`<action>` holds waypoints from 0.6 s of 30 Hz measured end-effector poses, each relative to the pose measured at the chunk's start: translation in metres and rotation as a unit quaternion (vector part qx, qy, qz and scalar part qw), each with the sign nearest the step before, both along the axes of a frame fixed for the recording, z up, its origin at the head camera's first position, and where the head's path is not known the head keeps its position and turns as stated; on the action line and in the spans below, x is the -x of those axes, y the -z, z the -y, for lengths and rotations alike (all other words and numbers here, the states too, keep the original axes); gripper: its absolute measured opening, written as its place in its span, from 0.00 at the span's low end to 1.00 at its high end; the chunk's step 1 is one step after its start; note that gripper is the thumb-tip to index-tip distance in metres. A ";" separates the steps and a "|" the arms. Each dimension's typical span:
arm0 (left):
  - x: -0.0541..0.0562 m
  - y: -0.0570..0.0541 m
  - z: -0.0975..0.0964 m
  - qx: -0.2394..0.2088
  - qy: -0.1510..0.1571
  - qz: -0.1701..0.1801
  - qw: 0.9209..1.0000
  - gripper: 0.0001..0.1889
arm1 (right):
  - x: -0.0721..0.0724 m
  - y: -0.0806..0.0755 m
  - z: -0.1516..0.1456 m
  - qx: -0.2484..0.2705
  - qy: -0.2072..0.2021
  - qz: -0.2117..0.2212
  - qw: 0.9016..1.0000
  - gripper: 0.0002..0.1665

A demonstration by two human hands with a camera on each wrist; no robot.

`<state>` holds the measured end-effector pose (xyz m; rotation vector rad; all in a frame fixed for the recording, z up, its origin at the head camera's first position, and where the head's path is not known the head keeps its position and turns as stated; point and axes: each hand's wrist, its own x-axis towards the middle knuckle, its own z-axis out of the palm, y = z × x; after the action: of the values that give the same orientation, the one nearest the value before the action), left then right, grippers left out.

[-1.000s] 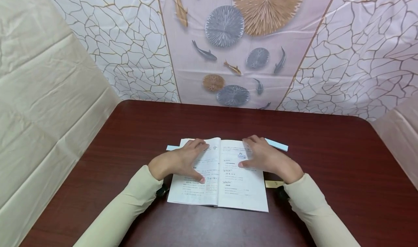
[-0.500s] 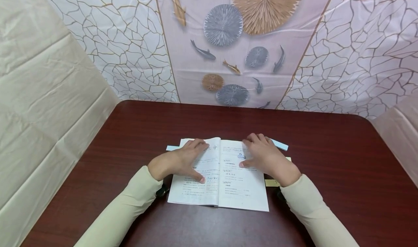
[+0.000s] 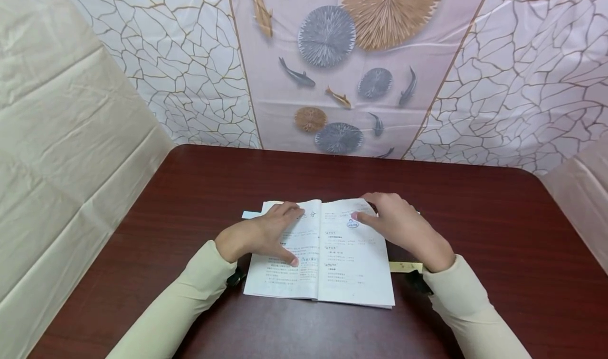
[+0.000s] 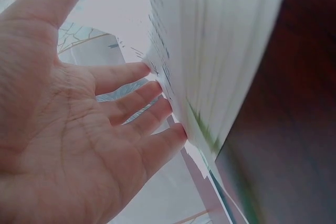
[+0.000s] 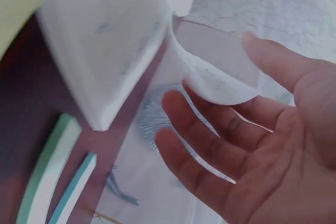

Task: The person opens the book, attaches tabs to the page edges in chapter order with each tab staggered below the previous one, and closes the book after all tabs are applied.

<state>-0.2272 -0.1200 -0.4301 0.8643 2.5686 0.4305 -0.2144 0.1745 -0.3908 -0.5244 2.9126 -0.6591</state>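
An open book (image 3: 349,274) with printed pages lies on the dark red-brown table. My left hand (image 3: 261,235) rests on its left page, thumb spread from the fingers. In the left wrist view the fingertips of my left hand (image 4: 100,114) touch the page beside the thick stack of pages. At the book's far right corner is my right hand (image 3: 404,221). In the right wrist view a lifted, curved page (image 5: 215,82) lies against the fingers of my right hand (image 5: 262,145), and the thumb stands apart from it.
A pale blue strip (image 3: 250,215) shows past the book's left edge, and a yellow strip (image 3: 404,267) lies to its right. Two strips, one green-edged (image 5: 50,166) and one teal-edged (image 5: 73,187), appear in the right wrist view. A patterned cloth (image 3: 332,84) hangs behind the table.
My right hand has shifted right, to the far corner, and the right page's corner has lifted. It now covers most of the blue strip there. My left hand has stayed put.
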 end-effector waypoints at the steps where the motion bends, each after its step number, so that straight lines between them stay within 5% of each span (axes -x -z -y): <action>1: 0.000 0.000 0.000 -0.001 0.001 0.001 1.000 0.62 | -0.001 -0.003 -0.001 0.017 -0.006 0.009 1.000 0.20; 8: 0.001 -0.003 0.002 -0.007 0.002 0.005 1.000 0.62 | -0.011 -0.014 -0.003 0.135 -0.088 0.117 0.980 0.35; 13: 0.003 -0.002 0.002 -0.011 -0.002 0.000 1.000 0.61 | -0.015 -0.007 0.002 0.203 -0.146 0.142 0.958 0.31; 15: 0.004 0.000 0.002 -0.012 -0.008 -0.001 1.000 0.61 | -0.017 -0.001 0.007 0.204 -0.154 0.146 0.956 0.31; 18: 0.005 0.001 0.003 -0.018 -0.017 -0.002 1.000 0.61 | -0.022 0.008 0.021 0.172 -0.136 0.138 0.966 0.35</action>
<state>-0.2321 -0.1228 -0.4311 0.8357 2.5892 0.4863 -0.1923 0.1535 -0.3988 -0.7807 2.4174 -1.1009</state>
